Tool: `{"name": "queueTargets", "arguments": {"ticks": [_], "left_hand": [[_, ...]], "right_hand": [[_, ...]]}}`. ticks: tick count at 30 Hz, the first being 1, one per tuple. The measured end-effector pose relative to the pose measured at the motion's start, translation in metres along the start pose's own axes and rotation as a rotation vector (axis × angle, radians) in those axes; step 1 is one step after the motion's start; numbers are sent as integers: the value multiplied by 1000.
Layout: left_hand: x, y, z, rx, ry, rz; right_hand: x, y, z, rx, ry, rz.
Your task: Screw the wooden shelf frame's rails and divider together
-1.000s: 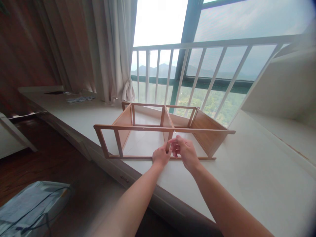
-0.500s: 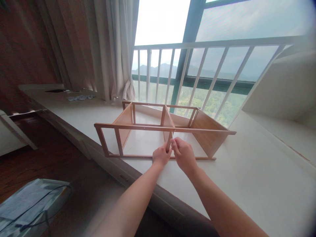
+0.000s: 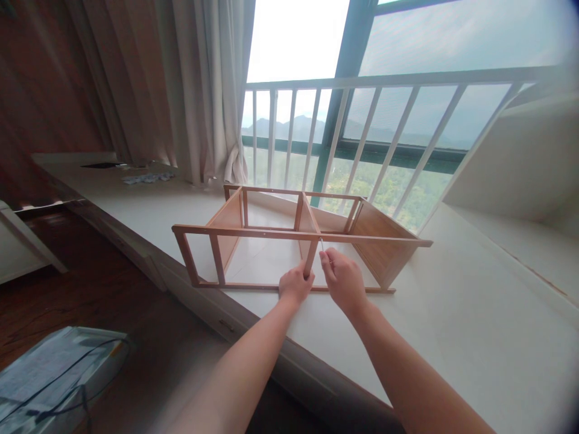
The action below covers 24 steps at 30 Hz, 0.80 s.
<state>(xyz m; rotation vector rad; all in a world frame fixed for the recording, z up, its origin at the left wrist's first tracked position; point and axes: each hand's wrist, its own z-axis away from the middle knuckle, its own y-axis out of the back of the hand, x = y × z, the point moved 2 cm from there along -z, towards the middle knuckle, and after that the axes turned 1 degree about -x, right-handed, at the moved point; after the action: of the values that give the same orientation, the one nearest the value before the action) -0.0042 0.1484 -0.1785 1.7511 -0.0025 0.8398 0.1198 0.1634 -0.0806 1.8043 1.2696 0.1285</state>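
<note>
A brown wooden shelf frame (image 3: 253,232) lies on its side on the white window ledge. My left hand (image 3: 295,286) is closed around the lower part of the middle shelf's front edge (image 3: 311,258). My right hand (image 3: 345,278), just right of it, is closed in a pinch on a thin metal hex key (image 3: 322,243). Only a short, slim length of the key shows above the fingers; its tip meets the underside of the upper front rail (image 3: 371,240) by the middle shelf joint. The rest of the key is hidden in the hand.
The white ledge (image 3: 456,337) runs along a window with a white railing (image 3: 407,79). Grey curtains (image 3: 205,90) hang at the left. Small pale items (image 3: 148,178) lie on the far ledge. At lower left stands a pale box (image 3: 58,367) with a black cable.
My right hand has shifted slightly right and turned around the joint, and more of the metal key shows. My left hand and the shelf frame stay in place.
</note>
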Motion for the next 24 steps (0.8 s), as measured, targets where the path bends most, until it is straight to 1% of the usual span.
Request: {"name": "queueTargets", "arguments": {"ticks": [9, 13, 16, 19, 21, 24], "left_hand": [[1, 1, 1, -9, 14, -8], [-1, -1, -1, -7, 0, -10], [-2, -3, -2, -8, -4, -9], [-3, -4, -3, -8, -2, -9], [-4, -5, -3, -11, -4, -9], [-4, -6, -4, -23, -10, -10]], "right_hand": [[-1, 1, -1, -3, -6, -55], [-1, 2, -1, -1, -74, -219], [0, -2, -2, -30, -153, -404], [-4, -8, -3, -81, -277, -666], [-8, -11, -3, -120, -414, -912], [-19, -13, -4, -177, -669, -1377]]}}
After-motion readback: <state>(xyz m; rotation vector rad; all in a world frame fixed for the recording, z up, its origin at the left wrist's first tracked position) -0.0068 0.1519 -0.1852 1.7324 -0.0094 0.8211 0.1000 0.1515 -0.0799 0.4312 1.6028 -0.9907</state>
